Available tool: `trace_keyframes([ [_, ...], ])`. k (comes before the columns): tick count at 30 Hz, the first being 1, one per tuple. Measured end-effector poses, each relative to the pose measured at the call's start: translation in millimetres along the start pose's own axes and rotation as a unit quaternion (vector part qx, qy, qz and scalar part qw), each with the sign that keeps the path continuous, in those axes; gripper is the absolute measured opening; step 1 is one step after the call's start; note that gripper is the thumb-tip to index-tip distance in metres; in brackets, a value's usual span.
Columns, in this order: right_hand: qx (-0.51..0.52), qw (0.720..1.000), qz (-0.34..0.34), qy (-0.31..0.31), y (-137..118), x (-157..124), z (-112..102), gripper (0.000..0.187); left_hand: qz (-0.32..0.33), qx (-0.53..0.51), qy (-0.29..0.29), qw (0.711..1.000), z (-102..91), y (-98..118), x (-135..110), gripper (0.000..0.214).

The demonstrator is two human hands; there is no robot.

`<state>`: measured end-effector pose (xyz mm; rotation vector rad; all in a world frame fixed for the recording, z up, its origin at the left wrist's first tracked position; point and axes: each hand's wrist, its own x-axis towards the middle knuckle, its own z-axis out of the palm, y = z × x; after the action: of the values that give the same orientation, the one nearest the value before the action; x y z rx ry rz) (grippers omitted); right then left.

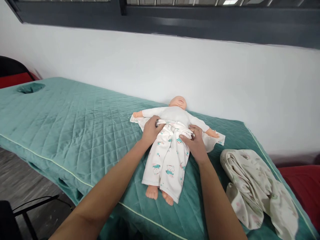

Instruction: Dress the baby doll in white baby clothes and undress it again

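A baby doll (175, 115) lies on its back near one end of a treatment bed, head toward the wall (125, 63), feet (151, 192) toward the person, arms spread out to both sides. It wears white printed pants (167, 156) with small cartoon animals (a cat-like figure shows clearly on the lower leg), and the toes stick out past the hems. The waistband is bunched across the doll's middle, over its white cloth torso. The left hand (151, 130) grips the waistband at one hip, thumb lying over the fabric; the right hand (197, 141) is closed on the other side of it, cloth pinched between thumb and fingers. Beneath the doll's arms spreads a white printed garment (211, 140), its edges showing past the doll's hands. Near the right forearm lies a crumpled, pale patterned cloth (255, 186). All this rests on a green quilted bed cover (82, 123) with light piping, a face hole (31, 88) at its far left end. Beyond the bed's right edge is something red (302, 190), too cut off to name; above the wall runs a dark window frame (200, 25).
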<state>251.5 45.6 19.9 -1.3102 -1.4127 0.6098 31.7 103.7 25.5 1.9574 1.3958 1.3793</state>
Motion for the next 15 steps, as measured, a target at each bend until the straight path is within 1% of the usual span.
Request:
trace_keyframes([
  [3, -0.037, 0.999, -0.029, 0.021, -2, -1, 1, 0.034, 0.021, 0.020, -0.003, 1.000, 0.8, -5, -3, 0.006],
  [6, -0.089, 0.991, -0.079, 0.061, -6, -7, 3, 0.031, 0.042, 0.053, 0.000, 0.998, -1.5, -7, -9, 0.005],
  [8, -0.114, 0.984, -0.114, 0.076, -9, -10, 4, 0.029, 0.057, 0.074, 0.008, 0.996, -3.6, -7, -13, 0.005],
  [12, -0.149, 0.972, -0.171, 0.065, -14, -14, 5, 0.025, 0.092, 0.112, 0.028, 0.989, -7.6, -7, -21, 0.008],
  [15, -0.172, 0.963, -0.199, 0.055, -18, -15, 4, 0.019, 0.132, 0.129, 0.040, 0.982, -11.2, -7, -29, 0.013],
])
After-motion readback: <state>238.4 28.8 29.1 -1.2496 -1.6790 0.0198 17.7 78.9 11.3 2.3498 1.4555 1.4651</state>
